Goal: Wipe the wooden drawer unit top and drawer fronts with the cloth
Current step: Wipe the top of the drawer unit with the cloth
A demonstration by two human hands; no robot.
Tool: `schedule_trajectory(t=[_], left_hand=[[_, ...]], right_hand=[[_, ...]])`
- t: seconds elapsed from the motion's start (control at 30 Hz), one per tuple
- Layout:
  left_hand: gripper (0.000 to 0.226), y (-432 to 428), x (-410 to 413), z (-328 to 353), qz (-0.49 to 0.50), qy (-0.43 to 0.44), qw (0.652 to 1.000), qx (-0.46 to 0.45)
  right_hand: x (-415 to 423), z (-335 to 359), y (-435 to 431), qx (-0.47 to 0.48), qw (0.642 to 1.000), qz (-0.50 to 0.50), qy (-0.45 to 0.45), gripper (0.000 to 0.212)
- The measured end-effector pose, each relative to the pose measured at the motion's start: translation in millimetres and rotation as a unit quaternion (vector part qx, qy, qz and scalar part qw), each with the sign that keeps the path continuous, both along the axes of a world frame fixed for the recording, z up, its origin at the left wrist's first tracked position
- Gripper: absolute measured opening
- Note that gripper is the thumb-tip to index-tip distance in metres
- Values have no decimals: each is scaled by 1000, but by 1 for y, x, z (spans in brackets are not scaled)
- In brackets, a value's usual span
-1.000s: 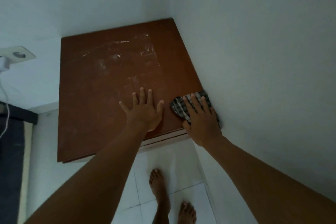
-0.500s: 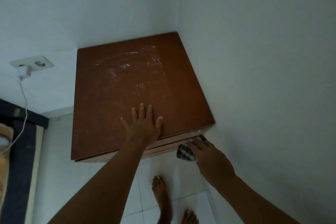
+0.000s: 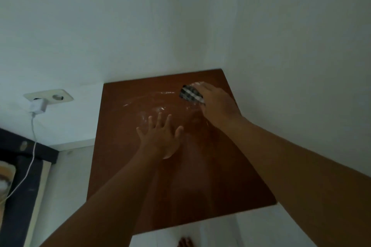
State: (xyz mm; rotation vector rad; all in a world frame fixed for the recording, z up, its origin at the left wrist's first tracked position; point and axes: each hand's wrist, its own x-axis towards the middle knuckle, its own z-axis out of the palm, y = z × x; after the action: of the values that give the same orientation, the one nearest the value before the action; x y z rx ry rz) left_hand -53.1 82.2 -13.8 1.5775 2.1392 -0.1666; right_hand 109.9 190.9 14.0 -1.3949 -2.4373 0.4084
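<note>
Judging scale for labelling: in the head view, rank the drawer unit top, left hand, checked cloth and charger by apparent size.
1. drawer unit top
2. left hand
3. checked cloth, partly hidden under the right hand
4. charger, smallest

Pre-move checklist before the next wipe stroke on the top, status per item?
1. Cloth under control: right hand presses the checked cloth on the drawer unit top, far right: ok.
2. Brace: left hand lies flat on the top, fingers spread: ok.
3. Top clean: white streaks show left of the cloth: not ok.
4. Path from cloth to streaks: nothing lies between them: ok.
5. Drawer fronts wiped: out of view: cannot tell.
6. Charger cable hangs by the wall, apart from the unit: ok.
</note>
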Motion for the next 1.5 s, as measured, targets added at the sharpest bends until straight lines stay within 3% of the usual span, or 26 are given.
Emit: schedule_trajectory(t=[0.27,0.43,0.73,1.5], left_hand=[[73,48,-21,-32,-39,-5,999,9],[72,34,-22,-53,-46,12,998,35],[71,33,-16,-56,-49,34,998,34],[72,44,-12,-30,-36,54,997,-35]], right_hand=[[-74,-49,127,-20,997,33,-66,61],[-79,-90,132,-119,978,39,-164,73],[-85,-108,126,-83,981,10,-176,83],[-6,-106,-53,-83,986,-19,-144,77]])
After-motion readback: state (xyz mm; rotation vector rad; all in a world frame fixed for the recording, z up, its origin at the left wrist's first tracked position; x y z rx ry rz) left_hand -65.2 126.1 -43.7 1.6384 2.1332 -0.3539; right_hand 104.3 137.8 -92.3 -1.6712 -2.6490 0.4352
